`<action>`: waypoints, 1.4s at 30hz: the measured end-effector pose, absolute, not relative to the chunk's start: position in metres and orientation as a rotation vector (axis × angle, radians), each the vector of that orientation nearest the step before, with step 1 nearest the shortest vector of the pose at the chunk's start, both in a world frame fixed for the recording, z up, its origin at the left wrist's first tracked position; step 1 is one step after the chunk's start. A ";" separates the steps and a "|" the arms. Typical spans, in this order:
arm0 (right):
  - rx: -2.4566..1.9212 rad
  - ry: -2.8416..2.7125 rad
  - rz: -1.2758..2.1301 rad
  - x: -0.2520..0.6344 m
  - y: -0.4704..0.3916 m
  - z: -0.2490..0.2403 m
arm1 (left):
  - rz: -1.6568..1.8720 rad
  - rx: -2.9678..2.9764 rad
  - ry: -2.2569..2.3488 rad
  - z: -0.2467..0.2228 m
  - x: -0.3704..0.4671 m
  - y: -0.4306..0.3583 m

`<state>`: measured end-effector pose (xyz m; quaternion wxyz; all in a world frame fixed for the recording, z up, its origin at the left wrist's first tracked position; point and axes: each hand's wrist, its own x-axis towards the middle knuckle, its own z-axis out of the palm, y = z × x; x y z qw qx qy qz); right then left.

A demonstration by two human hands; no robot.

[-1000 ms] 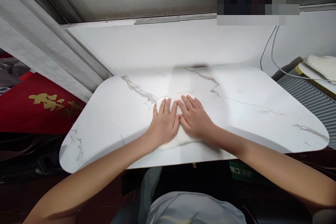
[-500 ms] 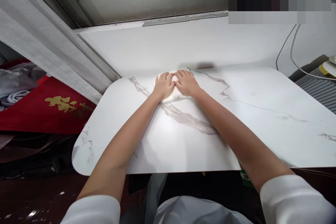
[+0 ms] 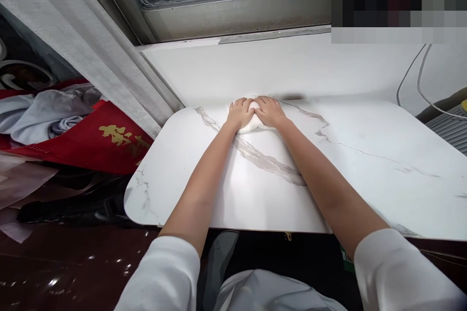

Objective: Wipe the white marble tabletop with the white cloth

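A white cloth lies bunched on the white marbled tabletop, close to the back edge by the wall. My left hand presses on its left part, fingers bent over it. Beside it, my right hand rests on the right part of the cloth, the two thumbs nearly touching. Both arms reach straight out across the table. The palms hide much of the cloth, and its far edge just shows past the fingertips.
A white wall and a metal window frame rise behind the table. At left hang a grey curtain and a red bag with gold characters, near piled clothing. Pale cables run down at right.
The view has shifted left, showing more of the clothing pile. Both hands stay on the cloth, which sits slightly nearer the back edge of the table.
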<state>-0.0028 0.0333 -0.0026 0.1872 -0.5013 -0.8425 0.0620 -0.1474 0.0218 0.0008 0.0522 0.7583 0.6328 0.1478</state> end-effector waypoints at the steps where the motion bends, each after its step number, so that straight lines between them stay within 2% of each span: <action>1: -1.416 -2.372 0.164 -0.003 0.032 -0.003 | 0.441 2.304 1.933 0.001 -0.147 0.020; 14: -1.431 -2.449 0.097 0.005 -0.038 -0.004 | 0.381 2.326 1.968 0.002 -0.140 -0.060; 24: -1.252 -2.501 0.076 0.003 -0.174 -0.009 | 0.349 2.380 1.898 0.002 -0.153 -0.203; 30: -1.018 -2.532 0.266 0.002 -0.224 -0.005 | 0.402 2.322 1.959 -0.003 -0.165 -0.272; 36: -0.943 -2.566 0.297 -0.011 -0.207 -0.006 | 0.347 2.273 2.015 -0.002 -0.176 -0.263; 42: -1.023 -2.570 0.218 -0.045 -0.136 -0.005 | 0.312 2.228 2.139 -0.002 -0.200 -0.187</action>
